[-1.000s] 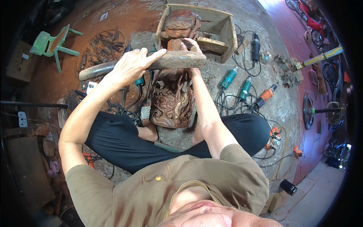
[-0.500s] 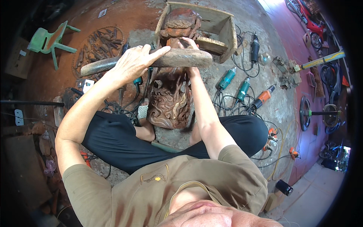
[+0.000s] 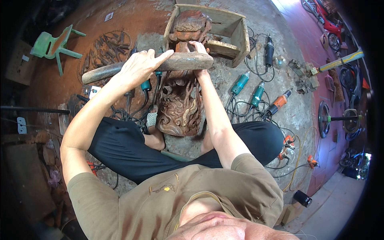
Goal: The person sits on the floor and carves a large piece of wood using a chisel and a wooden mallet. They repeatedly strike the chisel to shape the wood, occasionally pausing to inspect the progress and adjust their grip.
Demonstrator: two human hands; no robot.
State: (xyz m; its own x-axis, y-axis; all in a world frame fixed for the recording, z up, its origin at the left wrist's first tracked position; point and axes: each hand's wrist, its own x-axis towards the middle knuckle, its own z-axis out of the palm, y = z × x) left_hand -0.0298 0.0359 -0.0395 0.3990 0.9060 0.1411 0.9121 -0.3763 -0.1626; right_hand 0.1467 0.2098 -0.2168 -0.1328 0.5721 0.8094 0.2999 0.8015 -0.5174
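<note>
My left hand (image 3: 138,68) is closed round a long wooden mallet (image 3: 186,62) with a thick worn head, held level over the carving. Behind the mallet's head, my right hand (image 3: 199,48) is partly covered; its fingers look curled against the wood, and whatever they hold is hidden. Between my feet lies a dark brown wood carving (image 3: 178,112) with deep swirling relief. Its far end, a carved knob-like part (image 3: 190,26), rests by a wooden box.
The open wooden box (image 3: 241,34) stands at the far side. Several chisels (image 3: 110,50) lie in a round tray at the far left, near a green chair (image 3: 50,44). To the right are teal power grinders (image 3: 241,83), an orange one (image 3: 280,102) and tangled cords.
The mallet in my left hand has shifted a little to the left. My right hand stays at the carving, almost unmoved.
</note>
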